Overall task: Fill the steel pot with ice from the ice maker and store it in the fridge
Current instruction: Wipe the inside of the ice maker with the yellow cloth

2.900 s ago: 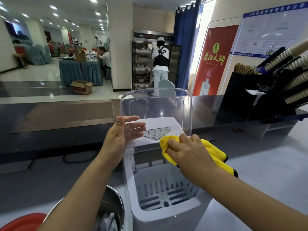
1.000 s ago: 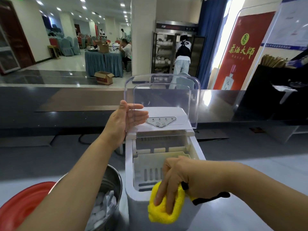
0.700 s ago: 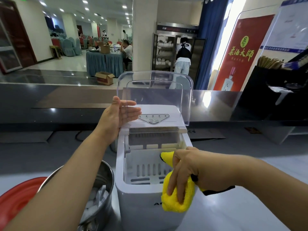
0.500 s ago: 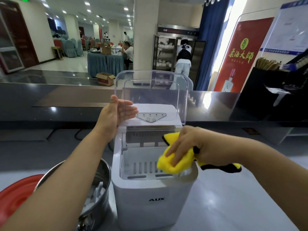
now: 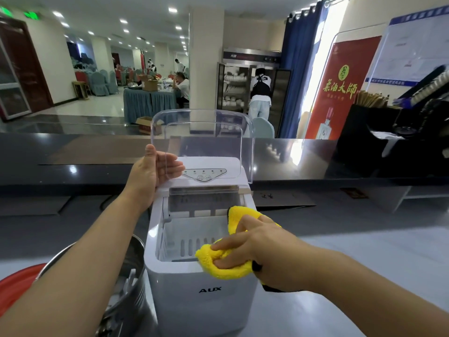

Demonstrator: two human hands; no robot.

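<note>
Holding the clear lid [image 5: 201,144] of the white ice maker [image 5: 201,276] upright, the left hand [image 5: 151,172] grips the lid's left edge, thumb on the near side and fingers behind the plastic. The right hand [image 5: 252,251] is clenched on a yellow cloth [image 5: 223,266], pressing it on the front right corner of the machine's rim, with part of the cloth draped back along the right edge. Between the two hands the ice basket [image 5: 192,242] sits open, its slotted floor bare. Below the left forearm, just beside the machine's left wall, stands the steel pot [image 5: 131,283] with ice pieces showing inside. A red lid [image 5: 17,285] lies on the grey bench [image 5: 352,288] further left of the pot.
</note>
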